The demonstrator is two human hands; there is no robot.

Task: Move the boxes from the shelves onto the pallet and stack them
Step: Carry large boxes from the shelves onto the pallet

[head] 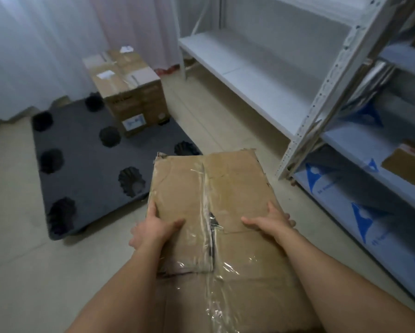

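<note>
The worn cardboard box, taped down its torn middle seam, is clasped at both sides. The left hand and right hand curl over its edges, thumbs on top.

Floor: pale tiles, seams faintly visible.

Directly on the floor, left of centre: a dark grey plastic pallet, flat top with round fluted recesses. Small dark feet visible under its near edge.

On the pallet's far right corner: tall brown cardboard boxes, taped along the top, white labels on the top and front. How many boxes make up the block, cannot tell.

Right side, standing on the floor: white metal shelving with perforated uprights. The lower white shelf boards of the far unit are bare. Near unit: shelves lined with blue-printed white sheet; one brown box on a shelf at the right edge.
</note>
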